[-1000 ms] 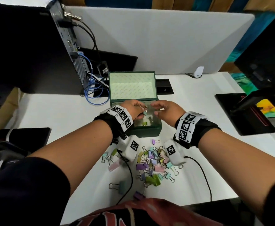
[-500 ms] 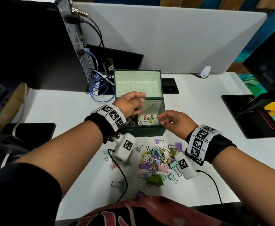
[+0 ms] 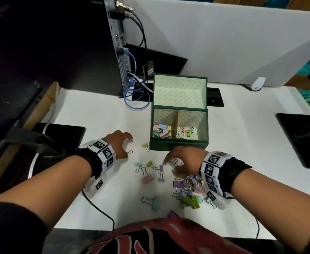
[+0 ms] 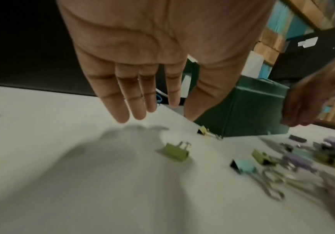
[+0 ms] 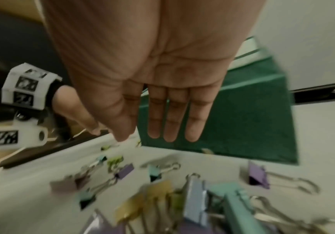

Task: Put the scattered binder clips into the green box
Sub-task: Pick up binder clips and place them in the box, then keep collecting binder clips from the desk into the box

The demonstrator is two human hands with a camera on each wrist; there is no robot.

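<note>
**Both hands empty above the scattered clips**

The left hand (image 4: 134,52) hangs palm-down over the white table (image 3: 102,114), its fingers (image 4: 122,101) straight and slightly spread, holding nothing. An olive binder clip (image 4: 176,152) with folded wire handles lies on the table just below it, and a yellow clip (image 3: 145,145) sits close to the box's front left corner.

The right hand (image 5: 152,66) is likewise flat and relaxed with its fingers extended, gripping nothing, held above the heap of pastel binder clips (image 3: 189,187). These clips are small folded metal wedges in purple, mint, pink, yellow and green, with bright wire loops; most are tangled in 1 pile, others lie spread out to its left.

The green box (image 3: 179,143) stands just beyond both hands, dark and matte outside, lined with pale patterned paper. Its lid (image 3: 179,88) stands open at the back, and a cardboard divider (image 3: 175,123) splits it into 2 compartments, each with clips at the bottom.

A black computer tower (image 3: 113,43) with blue cables (image 3: 134,96) stands behind on the left; a white partition (image 3: 224,43) closes the back.
</note>
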